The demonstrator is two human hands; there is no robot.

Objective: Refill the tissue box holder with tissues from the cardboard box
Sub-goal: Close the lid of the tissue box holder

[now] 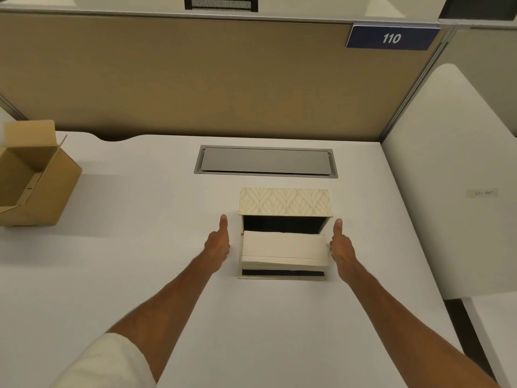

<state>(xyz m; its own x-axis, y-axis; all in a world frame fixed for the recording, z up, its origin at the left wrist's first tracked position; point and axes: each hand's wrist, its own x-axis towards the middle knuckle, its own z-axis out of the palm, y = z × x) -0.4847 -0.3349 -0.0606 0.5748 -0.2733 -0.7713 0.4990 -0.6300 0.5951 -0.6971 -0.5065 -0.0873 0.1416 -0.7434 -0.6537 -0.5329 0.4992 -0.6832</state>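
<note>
Sleeve point(112, 359) nearest – white desk point(140, 261), tan partition point(195, 79) w/ "110" sign point(391, 37).

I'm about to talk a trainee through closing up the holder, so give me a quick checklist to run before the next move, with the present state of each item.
1. Tissue stack inside the holder: ok, it lies in the open tray.
2. Stack seated flat and square: not ok, it sits toward the far end and a dark gap shows at the near end.
3. Lid open and out of the way: ok, it stands up at the far side.
4. Left hand and right hand placed: ok, one at each side of the holder, thumbs up.
5. Hands gripping anything: cannot tell, the fingers are hidden.
6. Cardboard box clear of the work: ok, open at the far left of the table.
</note>
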